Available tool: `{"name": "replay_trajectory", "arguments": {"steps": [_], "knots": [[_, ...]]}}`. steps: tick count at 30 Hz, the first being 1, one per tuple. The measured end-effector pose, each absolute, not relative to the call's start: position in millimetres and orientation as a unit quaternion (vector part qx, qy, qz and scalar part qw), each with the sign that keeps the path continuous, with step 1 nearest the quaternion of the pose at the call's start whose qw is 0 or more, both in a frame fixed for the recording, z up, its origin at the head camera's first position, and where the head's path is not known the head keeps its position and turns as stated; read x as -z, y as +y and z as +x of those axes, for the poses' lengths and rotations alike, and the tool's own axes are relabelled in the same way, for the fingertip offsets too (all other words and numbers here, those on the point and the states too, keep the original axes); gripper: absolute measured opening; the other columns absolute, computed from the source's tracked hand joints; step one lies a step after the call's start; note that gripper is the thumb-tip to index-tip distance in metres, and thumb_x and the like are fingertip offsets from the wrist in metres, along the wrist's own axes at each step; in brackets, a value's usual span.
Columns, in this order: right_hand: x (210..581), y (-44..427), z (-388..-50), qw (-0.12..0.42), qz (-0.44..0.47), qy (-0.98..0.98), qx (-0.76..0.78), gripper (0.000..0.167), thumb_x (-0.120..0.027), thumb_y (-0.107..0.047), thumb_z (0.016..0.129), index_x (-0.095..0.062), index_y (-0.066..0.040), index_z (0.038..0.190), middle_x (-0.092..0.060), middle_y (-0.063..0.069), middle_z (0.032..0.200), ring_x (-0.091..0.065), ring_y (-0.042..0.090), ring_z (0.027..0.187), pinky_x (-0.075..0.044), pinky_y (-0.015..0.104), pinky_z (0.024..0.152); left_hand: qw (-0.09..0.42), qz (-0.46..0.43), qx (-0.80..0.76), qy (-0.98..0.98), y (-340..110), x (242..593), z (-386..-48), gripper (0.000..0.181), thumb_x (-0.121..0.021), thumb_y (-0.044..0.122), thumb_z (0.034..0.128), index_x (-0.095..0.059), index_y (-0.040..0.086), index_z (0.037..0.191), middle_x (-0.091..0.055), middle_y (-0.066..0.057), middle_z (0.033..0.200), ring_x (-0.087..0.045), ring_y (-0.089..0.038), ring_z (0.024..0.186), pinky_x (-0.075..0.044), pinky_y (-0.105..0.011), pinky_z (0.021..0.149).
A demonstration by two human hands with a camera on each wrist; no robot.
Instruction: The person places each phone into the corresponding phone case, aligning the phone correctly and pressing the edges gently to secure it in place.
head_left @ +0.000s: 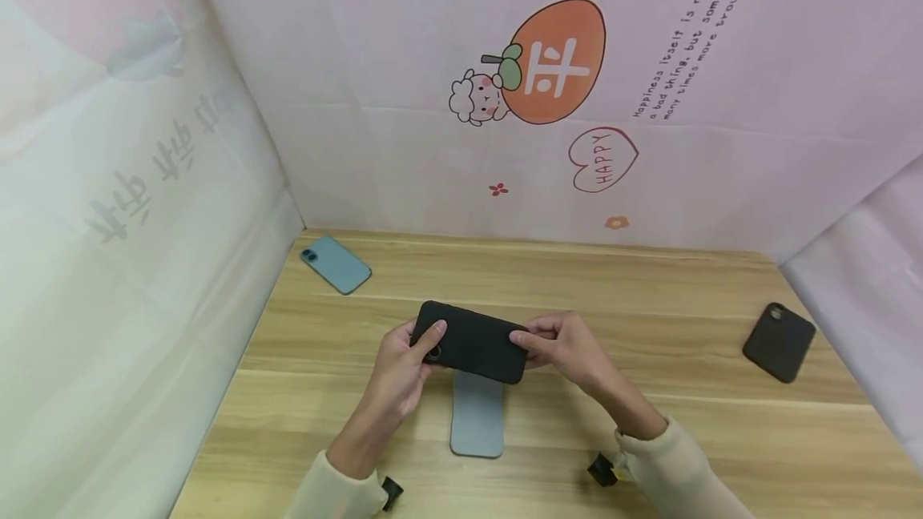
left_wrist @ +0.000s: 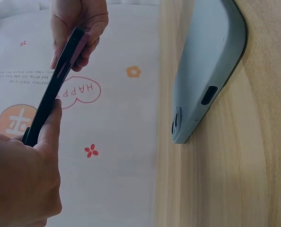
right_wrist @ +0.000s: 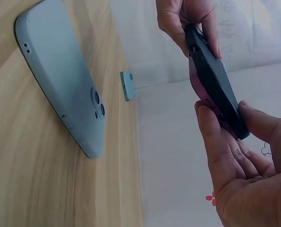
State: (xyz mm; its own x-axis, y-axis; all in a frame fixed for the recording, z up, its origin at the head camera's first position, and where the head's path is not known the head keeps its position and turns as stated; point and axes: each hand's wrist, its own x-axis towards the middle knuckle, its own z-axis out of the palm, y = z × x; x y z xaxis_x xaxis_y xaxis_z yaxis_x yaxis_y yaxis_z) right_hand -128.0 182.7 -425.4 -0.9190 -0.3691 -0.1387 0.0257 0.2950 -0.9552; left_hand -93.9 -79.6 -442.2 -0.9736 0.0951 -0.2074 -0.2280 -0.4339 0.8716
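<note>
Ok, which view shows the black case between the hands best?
The head view: the black case faces it broadside, the left hand and right hand covering only small parts. The left wrist view shows it nearly edge-on, a narrow strip; the right wrist view shows it steeply slanted, with a purple edge alongside.

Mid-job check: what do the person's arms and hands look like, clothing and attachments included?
The left hand and right hand wear no gloves. The left sleeve and right sleeve are cream. A small black block shows beside the left cuff, and a black piece beside the right, with a yellow bit.
</note>
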Motion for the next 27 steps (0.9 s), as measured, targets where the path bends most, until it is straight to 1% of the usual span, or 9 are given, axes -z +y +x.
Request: {"name": "replay_trajectory", "arguments": {"steps": [2, 4, 9, 13, 16, 18, 20, 23, 27], "knots": [[424.6, 183.3, -127.7, 0.168, -0.110, 0.785, 0.586, 0.025, -0.076, -0.014, 0.100, -0.076, 0.011, 0.103, -0.080, 0.017, 0.090, -0.079, 0.025, 0.076, -0.066, 0.037, 0.073, 0.098, -0.058, -0.843, 0.525, -79.9, 442.1, -93.6, 0.043, -0.059, 0.009, 0.1092, -0.051, -0.013, 0.145, -0.057, -0.031, 0.140, -0.067, -0.033, 0.123, -0.058, -0.048, 0.100], [423.8, 183.6, -127.0, 0.171, -0.109, 0.784, 0.587, 0.026, -0.076, -0.015, 0.099, -0.076, 0.011, 0.102, -0.080, 0.017, 0.089, -0.078, 0.025, 0.075, -0.066, 0.041, 0.074, 0.101, -0.057, -0.842, 0.527, -80.0, 442.3, -93.5, 0.042, -0.058, 0.009, 0.1095, -0.051, -0.013, 0.145, -0.057, -0.031, 0.140, -0.066, -0.034, 0.124, -0.057, -0.050, 0.101], [424.3, 183.7, -127.0, 0.184, -0.104, 0.777, 0.592, 0.027, -0.077, -0.017, 0.099, -0.076, 0.010, 0.101, -0.080, 0.015, 0.088, -0.078, 0.025, 0.073, -0.066, 0.046, 0.075, 0.102, -0.054, -0.843, 0.526, -81.0, 442.9, -93.2, 0.042, -0.057, 0.009, 0.1099, -0.050, -0.014, 0.145, -0.056, -0.032, 0.140, -0.066, -0.035, 0.124, -0.056, -0.052, 0.102], [425.6, 185.0, -128.6, 0.185, -0.112, 0.771, 0.600, 0.027, -0.076, -0.016, 0.099, -0.075, 0.011, 0.097, -0.079, 0.011, 0.084, -0.077, 0.021, 0.071, -0.066, 0.046, 0.073, 0.108, -0.057, -0.850, 0.513, -80.7, 442.6, -93.2, 0.043, -0.056, 0.009, 0.1104, -0.049, -0.014, 0.146, -0.054, -0.031, 0.142, -0.065, -0.034, 0.126, -0.055, -0.051, 0.103], [425.8, 184.9, -129.4, 0.179, -0.112, 0.771, 0.601, 0.029, -0.076, -0.017, 0.100, -0.073, 0.011, 0.093, -0.077, 0.007, 0.080, -0.075, 0.019, 0.070, -0.067, 0.043, 0.072, 0.110, -0.058, -0.855, 0.504, -80.1, 441.9, -93.2, 0.043, -0.055, 0.009, 0.1109, -0.048, -0.013, 0.147, -0.054, -0.029, 0.143, -0.064, -0.033, 0.127, -0.055, -0.050, 0.104], [425.5, 183.3, -129.7, 0.175, -0.104, 0.769, 0.605, 0.029, -0.076, -0.018, 0.100, -0.074, 0.010, 0.094, -0.077, 0.006, 0.080, -0.075, 0.018, 0.071, -0.066, 0.040, 0.073, 0.107, -0.057, -0.857, 0.502, -79.9, 441.0, -93.3, 0.043, -0.055, 0.010, 0.1111, -0.048, -0.012, 0.147, -0.054, -0.029, 0.143, -0.064, -0.032, 0.127, -0.055, -0.050, 0.104], [425.3, 181.2, -129.4, 0.172, -0.090, 0.768, 0.610, 0.029, -0.077, -0.020, 0.099, -0.075, 0.009, 0.096, -0.077, 0.005, 0.081, -0.074, 0.018, 0.072, -0.066, 0.040, 0.075, 0.101, -0.057, -0.858, 0.501, -79.5, 440.3, -92.7, 0.043, -0.055, 0.010, 0.1111, -0.048, -0.012, 0.148, -0.053, -0.029, 0.144, -0.064, -0.032, 0.128, -0.055, -0.049, 0.104], [425.9, 177.0, -128.9, 0.168, -0.066, 0.763, 0.621, 0.027, -0.077, -0.020, 0.099, -0.076, 0.007, 0.098, -0.076, 0.006, 0.084, -0.074, 0.018, 0.073, -0.066, 0.044, 0.077, 0.092, -0.056, -0.858, 0.502, -79.1, 440.0, -92.4, 0.042, -0.055, 0.010, 0.1112, -0.048, -0.012, 0.147, -0.052, -0.029, 0.145, -0.063, -0.032, 0.128, -0.055, -0.048, 0.104], [428.7, 173.8, -126.9, 0.171, -0.053, 0.762, 0.622, 0.025, -0.077, -0.019, 0.099, -0.075, 0.005, 0.090, -0.073, 0.007, 0.084, -0.074, 0.020, 0.073, -0.066, 0.046, 0.077, 0.086, -0.058, -0.858, 0.502, -78.8, 440.8, -92.6, 0.043, -0.054, 0.010, 0.1117, -0.047, -0.012, 0.148, -0.051, -0.029, 0.147, -0.062, -0.033, 0.130, -0.055, -0.047, 0.104]]}}
